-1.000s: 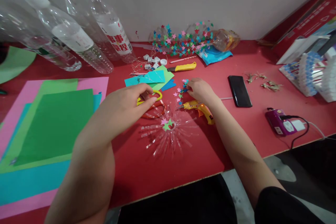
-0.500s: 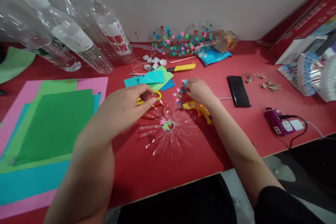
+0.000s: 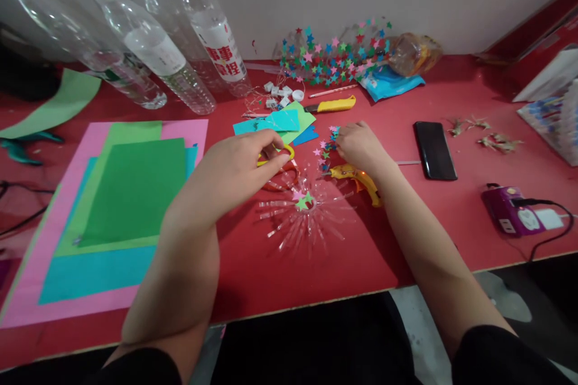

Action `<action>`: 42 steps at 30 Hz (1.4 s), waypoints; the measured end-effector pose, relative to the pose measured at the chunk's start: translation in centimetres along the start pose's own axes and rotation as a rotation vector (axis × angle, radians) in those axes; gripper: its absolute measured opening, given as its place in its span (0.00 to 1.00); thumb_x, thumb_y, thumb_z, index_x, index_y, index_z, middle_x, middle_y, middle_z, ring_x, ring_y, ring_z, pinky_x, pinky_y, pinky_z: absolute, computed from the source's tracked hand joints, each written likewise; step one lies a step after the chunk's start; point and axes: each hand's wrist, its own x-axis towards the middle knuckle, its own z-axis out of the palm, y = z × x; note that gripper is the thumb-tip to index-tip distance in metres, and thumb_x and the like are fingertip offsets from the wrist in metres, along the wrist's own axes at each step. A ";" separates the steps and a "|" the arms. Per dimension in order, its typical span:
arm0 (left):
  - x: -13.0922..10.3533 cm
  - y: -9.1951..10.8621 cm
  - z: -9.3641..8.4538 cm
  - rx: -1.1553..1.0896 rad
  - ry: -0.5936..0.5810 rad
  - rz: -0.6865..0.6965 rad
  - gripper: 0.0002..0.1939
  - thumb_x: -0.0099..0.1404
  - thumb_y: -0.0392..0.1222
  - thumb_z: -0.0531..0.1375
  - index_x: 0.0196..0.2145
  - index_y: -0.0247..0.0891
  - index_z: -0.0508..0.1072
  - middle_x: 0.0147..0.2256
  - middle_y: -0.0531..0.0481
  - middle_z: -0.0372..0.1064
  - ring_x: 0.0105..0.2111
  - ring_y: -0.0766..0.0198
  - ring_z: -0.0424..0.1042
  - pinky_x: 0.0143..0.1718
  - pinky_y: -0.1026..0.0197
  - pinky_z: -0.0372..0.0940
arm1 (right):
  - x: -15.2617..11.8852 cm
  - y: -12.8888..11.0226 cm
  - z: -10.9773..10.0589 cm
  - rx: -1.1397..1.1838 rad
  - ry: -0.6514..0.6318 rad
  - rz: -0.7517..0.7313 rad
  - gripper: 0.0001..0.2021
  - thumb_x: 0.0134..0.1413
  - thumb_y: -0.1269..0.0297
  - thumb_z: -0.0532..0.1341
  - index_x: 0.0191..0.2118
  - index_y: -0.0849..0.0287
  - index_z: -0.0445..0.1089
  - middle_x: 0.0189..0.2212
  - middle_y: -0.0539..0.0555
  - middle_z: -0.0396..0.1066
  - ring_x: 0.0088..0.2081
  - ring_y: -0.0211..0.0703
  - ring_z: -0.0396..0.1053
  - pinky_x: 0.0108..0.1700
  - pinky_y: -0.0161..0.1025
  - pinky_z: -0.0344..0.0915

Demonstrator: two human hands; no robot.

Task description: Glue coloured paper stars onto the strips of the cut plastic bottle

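Observation:
My left hand point(image 3: 248, 162) is closed, thumb and fingers around the yellow handle of a pair of scissors point(image 3: 290, 149); their blades are hidden from me. My right hand point(image 3: 361, 147) reaches down to a small heap of paper stars point(image 3: 324, 153), its fingers curled with the tips hidden. Beneath my right wrist lies a yellow glue gun point(image 3: 345, 171), a small orange light on it. Between my hands and nearer to me, a bottle piece cut into clear strips point(image 3: 293, 225) is spread out flat. One pink and some green stars point(image 3: 304, 201) sit at its middle.
Coloured paper sheets point(image 3: 130, 192) lie on the left, below several plastic bottles point(image 3: 162, 54). Behind my hands are paper scraps point(image 3: 266, 123), a yellow cutter point(image 3: 336, 104) and a star-covered clear piece point(image 3: 334, 57). A phone point(image 3: 435, 150) and purple power adapter point(image 3: 510, 210) lie right.
The view has shifted, so everything appears further right and slightly higher. Both hands keep nearly the same places over the scissors and the stars.

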 end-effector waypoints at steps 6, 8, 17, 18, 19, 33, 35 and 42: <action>-0.2 0.4 -0.4 0.004 -0.011 -0.019 0.11 0.65 0.48 0.57 0.41 0.42 0.75 0.38 0.50 0.76 0.37 0.57 0.73 0.38 0.58 0.61 | -0.3 1.0 -0.6 0.077 0.045 0.096 0.11 0.54 0.72 0.53 0.33 0.64 0.75 0.34 0.61 0.74 0.38 0.49 0.67 0.40 0.45 0.55; 0.0 0.3 -0.2 -0.053 0.014 0.010 0.10 0.65 0.47 0.58 0.39 0.41 0.75 0.39 0.50 0.76 0.38 0.58 0.73 0.40 0.58 0.62 | -0.8 1.2 -1.5 0.273 0.138 0.142 0.10 0.54 0.70 0.55 0.32 0.62 0.74 0.33 0.58 0.74 0.37 0.45 0.67 0.39 0.42 0.58; 1.1 1.8 2.5 -0.449 0.103 0.114 0.07 0.63 0.43 0.59 0.35 0.38 0.76 0.35 0.51 0.76 0.36 0.64 0.72 0.40 0.62 0.66 | -3.1 -3.2 -5.6 1.462 0.211 -0.032 0.08 0.49 0.59 0.67 0.30 0.58 0.74 0.30 0.49 0.71 0.34 0.36 0.67 0.39 0.38 0.62; 1.1 1.9 2.7 -0.479 0.087 0.109 0.07 0.62 0.42 0.60 0.33 0.38 0.75 0.33 0.52 0.75 0.34 0.65 0.72 0.38 0.63 0.65 | -3.2 -3.7 -5.8 1.471 0.206 -0.032 0.08 0.48 0.60 0.68 0.30 0.59 0.74 0.30 0.49 0.71 0.34 0.36 0.66 0.39 0.37 0.62; 1.1 2.0 2.8 -0.506 0.077 0.104 0.06 0.61 0.42 0.60 0.32 0.38 0.74 0.30 0.53 0.74 0.32 0.66 0.71 0.36 0.63 0.65 | -3.3 -4.1 -5.9 1.475 0.205 -0.030 0.08 0.48 0.60 0.68 0.30 0.59 0.74 0.29 0.48 0.71 0.34 0.36 0.66 0.39 0.37 0.61; 1.1 2.2 2.4 -0.837 0.035 0.068 0.04 0.54 0.40 0.63 0.25 0.38 0.72 0.24 0.55 0.66 0.26 0.68 0.63 0.29 0.64 0.60 | -4.0 -5.7 -6.7 1.631 0.258 -0.029 0.06 0.48 0.63 0.66 0.28 0.60 0.71 0.26 0.46 0.68 0.31 0.33 0.63 0.39 0.35 0.60; 1.0 2.2 2.4 -0.875 0.046 0.078 0.04 0.53 0.40 0.64 0.26 0.38 0.72 0.25 0.55 0.67 0.27 0.68 0.64 0.32 0.64 0.62 | -4.0 -6.0 -6.8 1.646 0.268 -0.026 0.06 0.49 0.63 0.65 0.28 0.60 0.71 0.26 0.46 0.67 0.31 0.33 0.63 0.40 0.36 0.60; 1.1 1.4 2.8 -0.915 0.096 0.070 0.04 0.54 0.39 0.64 0.25 0.39 0.72 0.26 0.55 0.68 0.28 0.67 0.67 0.34 0.62 0.63 | -5.9 -3.9 -7.6 0.939 0.224 0.130 0.16 0.58 0.53 0.57 0.28 0.60 0.70 0.26 0.51 0.69 0.29 0.37 0.64 0.34 0.37 0.56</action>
